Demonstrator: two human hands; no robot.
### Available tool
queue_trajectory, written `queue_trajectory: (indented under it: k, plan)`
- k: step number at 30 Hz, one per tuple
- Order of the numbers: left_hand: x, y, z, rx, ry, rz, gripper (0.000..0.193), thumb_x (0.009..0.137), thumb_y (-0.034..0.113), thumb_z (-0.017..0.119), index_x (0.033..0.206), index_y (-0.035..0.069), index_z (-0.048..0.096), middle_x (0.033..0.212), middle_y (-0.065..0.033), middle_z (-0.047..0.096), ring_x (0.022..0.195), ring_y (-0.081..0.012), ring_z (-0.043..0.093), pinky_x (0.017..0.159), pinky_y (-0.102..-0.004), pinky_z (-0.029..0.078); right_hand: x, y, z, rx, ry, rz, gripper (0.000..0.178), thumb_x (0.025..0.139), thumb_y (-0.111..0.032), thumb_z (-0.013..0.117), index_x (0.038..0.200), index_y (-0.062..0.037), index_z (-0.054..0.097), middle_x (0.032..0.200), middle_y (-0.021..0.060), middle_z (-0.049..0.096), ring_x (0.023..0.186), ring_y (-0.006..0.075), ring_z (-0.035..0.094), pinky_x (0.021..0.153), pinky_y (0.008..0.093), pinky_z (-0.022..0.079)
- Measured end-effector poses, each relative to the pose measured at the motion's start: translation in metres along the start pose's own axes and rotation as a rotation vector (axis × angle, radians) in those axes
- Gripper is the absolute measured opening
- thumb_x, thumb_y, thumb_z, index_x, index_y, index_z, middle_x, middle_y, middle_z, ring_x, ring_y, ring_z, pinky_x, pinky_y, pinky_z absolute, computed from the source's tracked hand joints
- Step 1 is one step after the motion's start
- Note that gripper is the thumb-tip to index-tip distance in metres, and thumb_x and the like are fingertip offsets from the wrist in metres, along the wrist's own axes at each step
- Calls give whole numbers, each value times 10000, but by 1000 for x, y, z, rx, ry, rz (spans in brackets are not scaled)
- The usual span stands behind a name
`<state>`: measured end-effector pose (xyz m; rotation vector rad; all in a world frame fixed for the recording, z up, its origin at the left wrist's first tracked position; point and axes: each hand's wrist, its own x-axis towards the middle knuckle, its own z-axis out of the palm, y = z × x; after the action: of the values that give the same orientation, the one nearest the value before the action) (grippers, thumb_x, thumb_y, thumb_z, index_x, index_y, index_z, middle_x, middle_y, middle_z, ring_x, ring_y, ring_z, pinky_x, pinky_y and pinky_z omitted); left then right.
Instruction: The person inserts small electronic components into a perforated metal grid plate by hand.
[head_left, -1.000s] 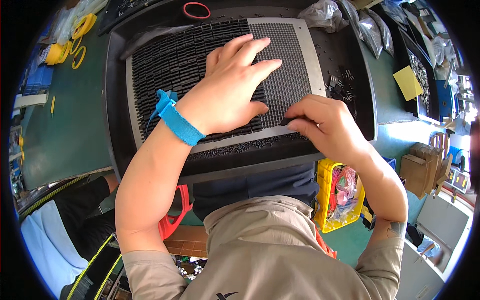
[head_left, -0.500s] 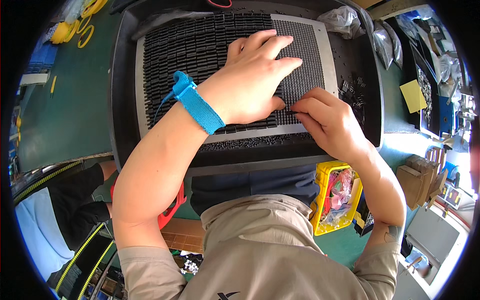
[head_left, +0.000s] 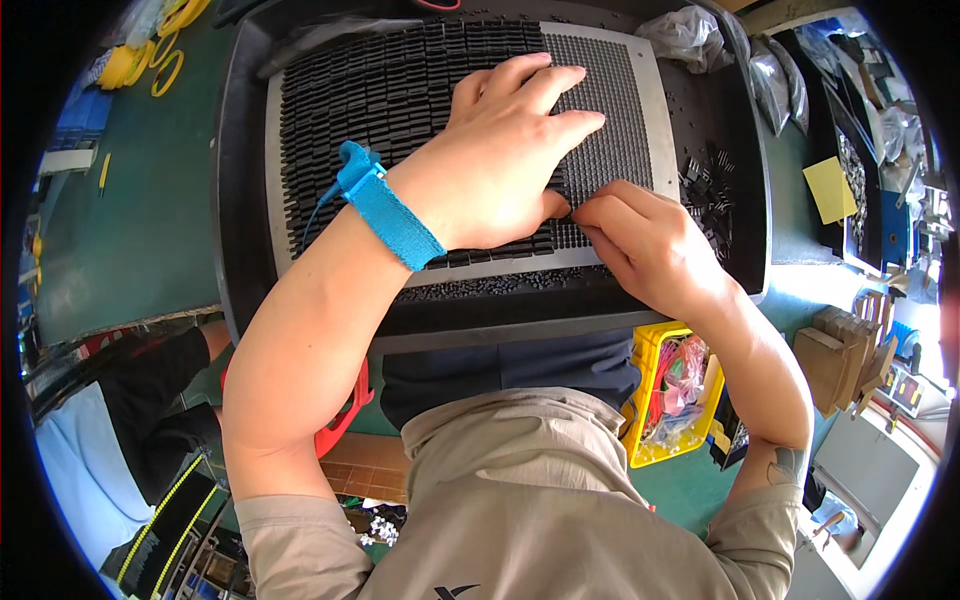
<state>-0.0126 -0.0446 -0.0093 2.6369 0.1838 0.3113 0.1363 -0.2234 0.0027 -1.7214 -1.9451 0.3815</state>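
Note:
A grey plate [head_left: 661, 150] with a fine grid of holes lies in a black tray [head_left: 480, 335]. Rows of small black plastic pieces [head_left: 365, 85] cover its left and middle part, while the grid on the right shows bare. My left hand [head_left: 505, 165], with a blue wrist strap [head_left: 402, 222] on its arm, rests over the edge of the rows, fingers spread and thumb pointing right. Just beside that thumb, the fingertips of my right hand [head_left: 655, 245] are pinched together at the grid. Whatever they hold is too small and hidden to make out.
Loose black pieces [head_left: 706, 195] lie right of the plate, and more [head_left: 480, 287] along the tray's near side. Clear plastic bags [head_left: 685, 40] sit at the far right corner. A yellow bin [head_left: 638, 440] stands below the tray. Another person's light-blue clothing [head_left: 85, 450] shows at left.
My right hand has shifted slightly left, bringing its pinched fingertips up to my left thumb. The left hand stays nearly in place.

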Motion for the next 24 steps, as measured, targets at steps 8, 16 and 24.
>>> queue_trajectory:
  k: [8,16,24]
  plan:
    - [-1,0,0,15,2,-8,773,772,149,909,1484,123,611,1674,-150,385,1579,-394,281,1276,-551,261,-1,1,2,11,9,-17,192,836,75,735,1004,-4,685,938,142,669,791,370,687,699,425,574]
    - [-1,-2,2,23,3,-4,771,769,126,889,1489,129,613,1677,-149,385,1582,-392,275,1284,-538,247,0,-4,11,-173,45,-114,169,802,-61,706,952,-69,626,853,71,570,759,271,662,601,403,561]
    - [0,-3,1,19,1,8,768,771,122,879,1492,135,615,1674,-149,391,1581,-393,281,1287,-532,242,-2,3,11,-149,74,-168,172,784,-71,702,934,-71,616,847,64,569,737,260,661,580,392,557]
